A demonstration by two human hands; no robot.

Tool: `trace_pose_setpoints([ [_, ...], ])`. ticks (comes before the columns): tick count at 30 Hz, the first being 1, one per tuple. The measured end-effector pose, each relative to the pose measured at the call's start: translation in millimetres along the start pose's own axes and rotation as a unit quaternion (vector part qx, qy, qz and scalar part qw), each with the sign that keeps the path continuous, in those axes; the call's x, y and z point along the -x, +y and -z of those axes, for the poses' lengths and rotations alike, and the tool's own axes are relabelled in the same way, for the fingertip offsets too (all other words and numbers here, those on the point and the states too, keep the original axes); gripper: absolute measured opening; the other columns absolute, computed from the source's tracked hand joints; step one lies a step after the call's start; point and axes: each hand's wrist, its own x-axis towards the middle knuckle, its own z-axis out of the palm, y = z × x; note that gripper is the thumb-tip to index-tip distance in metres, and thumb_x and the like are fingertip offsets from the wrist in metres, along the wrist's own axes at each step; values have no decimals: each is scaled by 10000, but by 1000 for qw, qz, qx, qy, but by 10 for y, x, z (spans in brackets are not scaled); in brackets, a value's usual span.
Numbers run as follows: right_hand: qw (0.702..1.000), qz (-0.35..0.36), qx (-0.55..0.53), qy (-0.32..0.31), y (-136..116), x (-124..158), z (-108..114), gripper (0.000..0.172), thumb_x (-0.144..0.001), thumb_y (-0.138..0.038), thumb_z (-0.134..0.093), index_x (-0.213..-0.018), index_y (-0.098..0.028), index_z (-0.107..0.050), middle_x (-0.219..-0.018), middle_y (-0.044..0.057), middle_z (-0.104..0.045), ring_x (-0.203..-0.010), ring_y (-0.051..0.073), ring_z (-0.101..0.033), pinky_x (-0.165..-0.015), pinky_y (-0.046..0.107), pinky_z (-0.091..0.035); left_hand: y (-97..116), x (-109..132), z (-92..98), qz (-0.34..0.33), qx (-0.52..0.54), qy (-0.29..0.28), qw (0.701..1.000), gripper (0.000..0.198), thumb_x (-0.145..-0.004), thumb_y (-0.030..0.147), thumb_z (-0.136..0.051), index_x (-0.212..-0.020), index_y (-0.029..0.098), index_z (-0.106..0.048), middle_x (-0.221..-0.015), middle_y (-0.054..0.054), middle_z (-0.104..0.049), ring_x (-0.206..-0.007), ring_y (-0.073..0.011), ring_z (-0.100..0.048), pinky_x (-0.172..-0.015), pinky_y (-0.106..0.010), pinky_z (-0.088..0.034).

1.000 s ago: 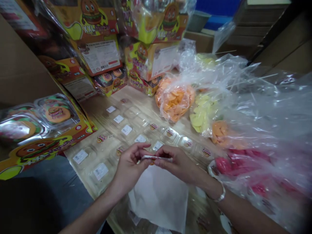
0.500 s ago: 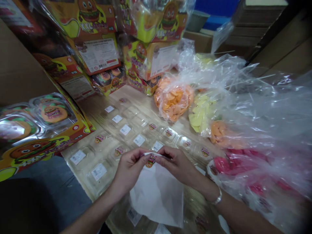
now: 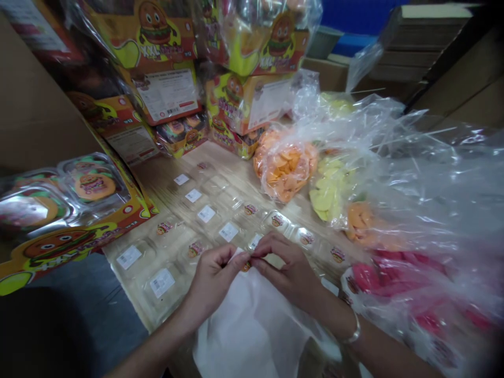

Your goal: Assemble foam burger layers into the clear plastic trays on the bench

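Observation:
Both hands meet over the table at the top edge of a white sticker sheet (image 3: 252, 320), which hangs down towards me. My left hand (image 3: 216, 270) pinches the sheet's folded edge between thumb and fingers. Close against it, my right hand (image 3: 283, 262) pinches at a burger sticker (image 3: 246, 266), which is mostly hidden by the fingertips. Beyond the hands lie clear plastic containers in rows, some bearing a white barcode label (image 3: 228, 231), others a burger logo sticker (image 3: 195, 249).
Display boxes (image 3: 167, 89) of toy burgers are stacked at the back left, with an opened box (image 3: 79, 226) at the left edge. Clear bags of orange pieces (image 3: 285, 168), yellow pieces (image 3: 331, 189) and pink pieces (image 3: 394, 270) crowd the right side.
The white sheet has swung and billowed lower and wider. My right fingertips have closed over the burger sticker, hiding most of it. The view has shifted slightly.

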Motion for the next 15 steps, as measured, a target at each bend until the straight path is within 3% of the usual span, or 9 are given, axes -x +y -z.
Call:
trace_pose_setpoints([
  [3, 999, -4, 8, 45, -9, -50, 27, 86, -861, -191, -581, -788, -205, -625, -798, 19, -602, -761, 143, -575, -702, 286, -460, 21, 1, 56, 44, 68, -73, 994, 383, -762, 527, -623, -687, 152, -613, -588, 21, -530, -532, -95, -441, -500, -205, -339],
  [6, 981, -100, -73, 147, 65, -183, 157, 83, -849, -275, -619, -804, -208, -602, -754, 4, -606, -706, 135, -561, -662, 275, -461, 66, -87, 262, 80, 51, -103, 990, 382, -739, 541, -638, -684, 165, -604, -565, 21, -539, -483, -106, -456, -451, -208, -337],
  [8, 964, -145, -131, 182, 175, -318, 245, 148, -812, -334, -659, -823, -199, -598, -752, 1, -617, -661, 120, -540, -622, 259, -451, 66, -241, 451, 3, -39, -72, 997, 362, -779, 508, -612, -635, 177, -594, -652, -23, -621, -602, -156, -569, -540, -250, -441],
  [10, 958, -173, -166, 159, 310, -478, 266, 228, -756, -380, -702, -818, -183, -605, -748, 3, -626, -616, 102, -511, -579, 242, -430, 12, -451, 613, -117, -156, -50, 980, 331, -832, 454, -569, -647, 185, -626, -1001, -98, -698, -987, -247, -619, -864, -376, -482],
  [12, 956, -202, -182, 114, 444, -663, 193, 286, -704, -410, -727, -798, -167, -609, -713, 0, -627, -568, 87, -483, -534, 230, -400, -97, -653, 700, -166, -270, -68, 946, 291, -858, 413, -545, -723, 190, -675, -1336, -114, -577, -1314, -323, -421, -1097, -531, -266],
  [13, 955, -212, -184, 97, 507, -766, 127, 301, -682, -417, -734, -779, -162, -606, -685, -5, -620, -547, 82, -472, -517, 227, -388, -162, -731, 712, -159, -318, -84, 931, 270, -869, 397, -532, -794, 196, -697, -1399, -108, -527, -1382, -342, -326, -1121, -586, -170],
  [15, 955, -221, -180, 77, 627, -988, -37, 298, -661, -410, -734, -740, -161, -591, -644, -18, -603, -526, 80, -468, -504, 226, -380, -286, -823, 691, -133, -382, -110, 908, 266, -892, 370, -498, -961, 215, -704, -1401, -94, -530, -1423, -346, -245, -1117, -635, -106],
])
